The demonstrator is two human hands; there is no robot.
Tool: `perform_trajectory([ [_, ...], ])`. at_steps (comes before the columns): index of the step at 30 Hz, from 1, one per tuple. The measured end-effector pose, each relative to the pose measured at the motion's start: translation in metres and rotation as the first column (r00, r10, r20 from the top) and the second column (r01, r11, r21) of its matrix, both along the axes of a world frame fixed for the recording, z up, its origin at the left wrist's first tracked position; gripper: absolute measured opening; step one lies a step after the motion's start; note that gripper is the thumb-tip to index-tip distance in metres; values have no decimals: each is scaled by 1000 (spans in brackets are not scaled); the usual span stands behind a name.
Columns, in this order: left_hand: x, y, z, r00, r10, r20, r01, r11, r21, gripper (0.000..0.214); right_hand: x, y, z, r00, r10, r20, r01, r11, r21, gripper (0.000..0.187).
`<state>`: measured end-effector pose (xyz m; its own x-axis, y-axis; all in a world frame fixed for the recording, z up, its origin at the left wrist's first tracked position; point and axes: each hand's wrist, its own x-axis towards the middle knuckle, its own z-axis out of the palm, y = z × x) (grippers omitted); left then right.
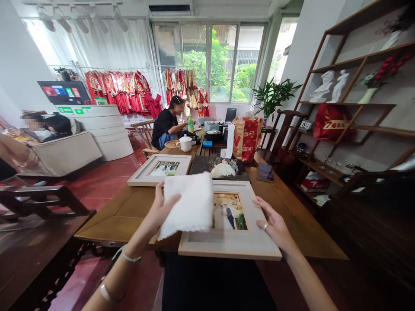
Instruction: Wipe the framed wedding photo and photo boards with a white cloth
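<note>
A light wooden picture frame (238, 246) with a wedding photo lies near the front edge of a wooden table (301, 229). My left hand (158, 214) is closed on a folded white cloth (188, 203), which is lifted over the frame's left side. My right hand (274, 224), wearing a ring, rests with fingers spread on the frame's right edge.
A second framed photo (160, 169) and a dark unframed print (220, 167) lie further back on the table. Beyond them are a white teapot (185, 142), a red bag (247, 139) and a seated person (167, 125). Wooden shelves (353, 108) stand to the right, a dark bench (35, 203) to the left.
</note>
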<state>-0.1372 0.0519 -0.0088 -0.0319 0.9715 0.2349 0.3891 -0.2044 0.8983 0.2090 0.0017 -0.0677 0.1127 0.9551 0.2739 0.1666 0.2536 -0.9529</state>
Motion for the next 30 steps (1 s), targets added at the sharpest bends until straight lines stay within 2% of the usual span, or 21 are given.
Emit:
perform_trajectory([
  [2, 15, 2, -8, 999, -41, -26, 42, 999, 24, 78, 3, 1, 0, 1000, 3, 10, -3, 1000, -6, 47],
  [4, 24, -1, -11, 979, 69, -193, -32, 981, 192, 79, 7, 3, -2, 1000, 2, 20, -2, 1000, -9, 47],
  [5, 26, -5, -10, 950, 158, -271, -69, 948, 310, 74, 8, 4, -3, 1000, 1, 24, -1, 1000, -8, 47],
  [6, 27, -9, -8, 913, 221, -343, -66, 909, 412, 66, 9, 5, -6, 1000, 1, 30, -1, 1000, -7, 47],
  [7, 27, -15, -6, 875, 226, -427, -2, 885, 465, 59, 9, 6, -8, 999, 1, 35, -1, 1000, -6, 47],
  [8, 26, -21, -3, 832, 167, -529, 110, 884, 454, 54, 9, 7, -10, 999, 2, 40, -2, 1000, -5, 47],
  [10, 23, -32, 1, 704, -58, -708, 351, 894, 277, 60, 9, 8, -14, 999, 5, 46, -4, 1000, -4, 47],
  [12, 20, -38, -1, 608, -208, -766, 440, 891, 108, 76, 8, 9, -17, 999, 5, 49, -5, 1000, -3, 47],
  [14, 19, -36, -7, 617, -223, -755, 418, 905, 74, 76, 7, 10, -18, 998, 11, 60, -11, 1000, 8, 48],
  [18, 29, -24, -21, 674, -130, -728, 297, 949, 106, 74, 6, 10, -15, 989, 51, 137, -62, 995, 76, 51],
  [21, 41, -18, -25, 628, -35, -777, 224, 965, 137, 73, 6, 8, -11, 968, 104, 227, -123, 990, 72, 53],
  [25, 54, -14, -24, 537, -48, -842, 316, 937, 147, 78, 6, 12, -7, 939, 164, 304, -180, 983, 25, 58],
  [30, 60, -11, -23, 514, -109, -851, 363, 926, 100, 85, 8, 28, -3, 951, 115, 288, -126, 992, 20, 52],
])
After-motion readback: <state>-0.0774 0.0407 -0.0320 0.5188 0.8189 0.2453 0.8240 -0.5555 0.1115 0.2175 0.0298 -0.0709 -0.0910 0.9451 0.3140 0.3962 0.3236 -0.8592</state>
